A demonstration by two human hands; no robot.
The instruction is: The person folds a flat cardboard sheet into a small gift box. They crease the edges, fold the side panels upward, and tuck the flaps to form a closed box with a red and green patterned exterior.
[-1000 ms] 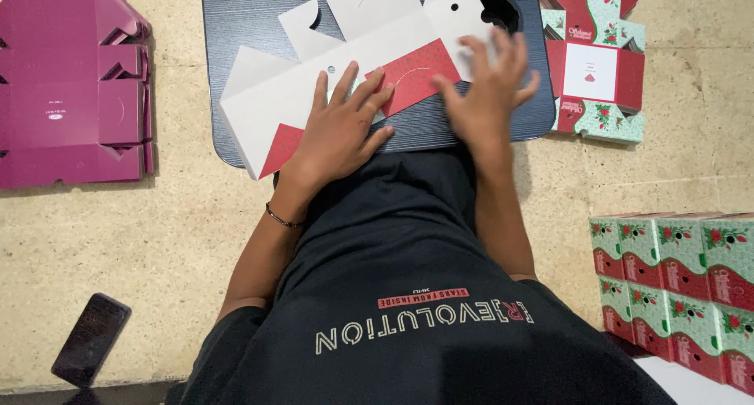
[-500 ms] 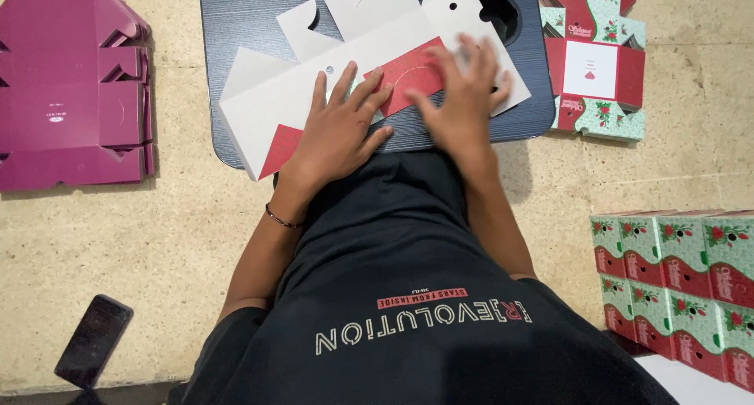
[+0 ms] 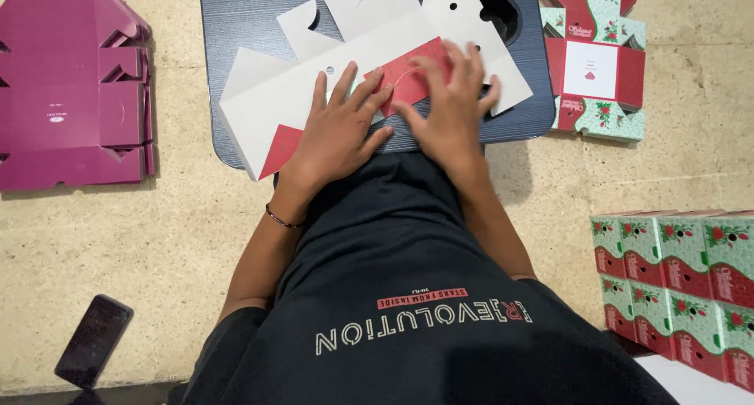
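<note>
Left hand [image 3: 339,130] and right hand [image 3: 452,106] pressing flat, fingers spread, gripping nothing | box blank [image 3: 314,98] lying unfolded on tray [image 3: 236,28] | folding barely begun

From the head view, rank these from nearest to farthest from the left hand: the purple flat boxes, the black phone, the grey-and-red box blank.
1. Grey-and-red box blank, under the left hand.
2. Purple flat boxes, far left.
3. Black phone, bottom left on the floor.
</note>
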